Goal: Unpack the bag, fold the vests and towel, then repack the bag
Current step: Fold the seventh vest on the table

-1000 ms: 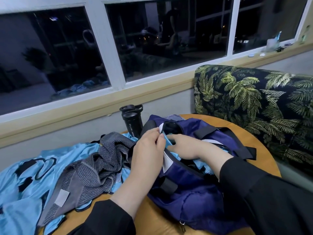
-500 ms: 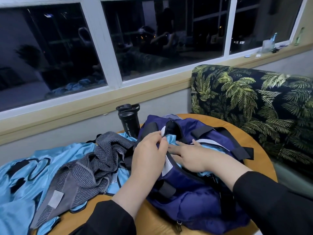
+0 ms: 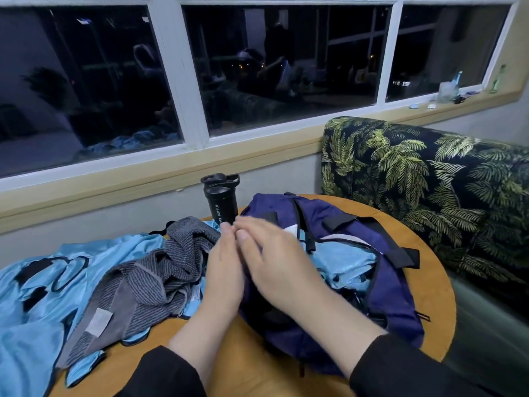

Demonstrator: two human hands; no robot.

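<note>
**Hands together over open bag**

Left hand (image 3: 224, 270) and right hand (image 3: 274, 262) sit side by side above the near end of the bag (image 3: 392, 296), fingertips touching or nearly so. Both are motion-blurred. Fingers look extended and loosely together, nothing visibly held; can't tell for sure if anything is pinched between them. Black sleeves on both arms.

Bag is navy, lying open on the round wooden table (image 3: 429, 259), black straps across the top. Light blue vest (image 3: 343, 259) bunched inside the opening, right of the hands. White tag just behind the right hand's fingers.

Left of the bag: grey striped towel (image 3: 160, 270) crumpled on the table, lying on top of another blue vest (image 3: 37, 299) that spreads off the table's left edge. Towel is just beside the left hand.

Black bottle (image 3: 219, 200) upright at the table's far edge, behind the hands, beside the bag. Palm-print sofa (image 3: 429, 179) on the right, window (image 3: 257, 67) behind.
</note>
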